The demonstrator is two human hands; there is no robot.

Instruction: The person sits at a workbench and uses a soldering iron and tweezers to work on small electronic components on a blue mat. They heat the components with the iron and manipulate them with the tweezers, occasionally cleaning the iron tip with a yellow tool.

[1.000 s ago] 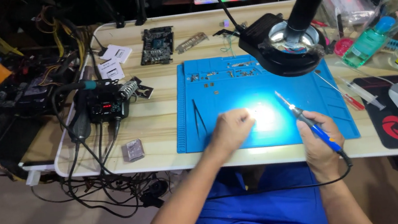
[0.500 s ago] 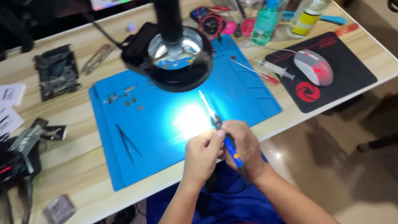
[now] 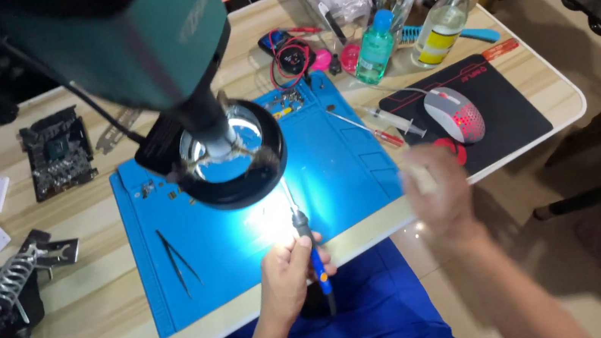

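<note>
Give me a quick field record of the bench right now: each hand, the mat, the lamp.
left hand: closed around a blue-handled soldering iron, tip toward the lit patch
right hand: blurred, near the table edge beside the black mouse pad; grip cannot be told
blue mat: tweezers lying on its left part
ring lamp: lit, above the mat
mouse: on the pad
circuit board: on bare wood, left of the mat

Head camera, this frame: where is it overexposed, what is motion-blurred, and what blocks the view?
Head view: glare from the ring-light magnifier washes out the blue mat near the soldering iron; the right hand is smeared by motion blur, what it holds unreadable; the left hand on the iron is sharp; the dark microscope head, close and soft, blocks the upper left.
</note>
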